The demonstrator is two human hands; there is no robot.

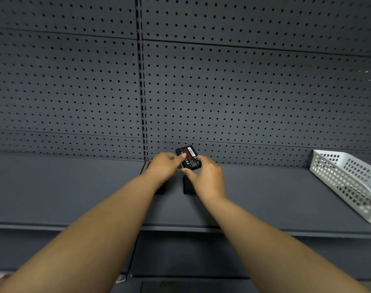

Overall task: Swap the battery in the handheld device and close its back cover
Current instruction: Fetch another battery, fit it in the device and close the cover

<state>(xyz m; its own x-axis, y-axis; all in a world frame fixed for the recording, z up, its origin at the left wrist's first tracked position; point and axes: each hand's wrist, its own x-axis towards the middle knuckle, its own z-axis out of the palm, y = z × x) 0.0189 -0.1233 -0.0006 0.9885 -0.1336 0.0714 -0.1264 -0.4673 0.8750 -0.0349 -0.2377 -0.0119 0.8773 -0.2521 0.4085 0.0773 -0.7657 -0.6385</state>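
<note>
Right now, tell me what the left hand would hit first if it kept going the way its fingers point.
The left hand points right and slightly away, and its fingertips already touch the battery, which the right hand also holds. So it meets the battery first; beyond it probably the pegboard back wall, though depth is unclear.

You face a matt grey perforated metal backboard (243, 92), a matt shelf (64, 187), a white plastic basket (345, 180), and a glossy-labelled battery (190, 157).

Dark grey shelf (74, 187), white perforated basket (347, 182) at right, two black items (188, 187) mid-shelf
</note>
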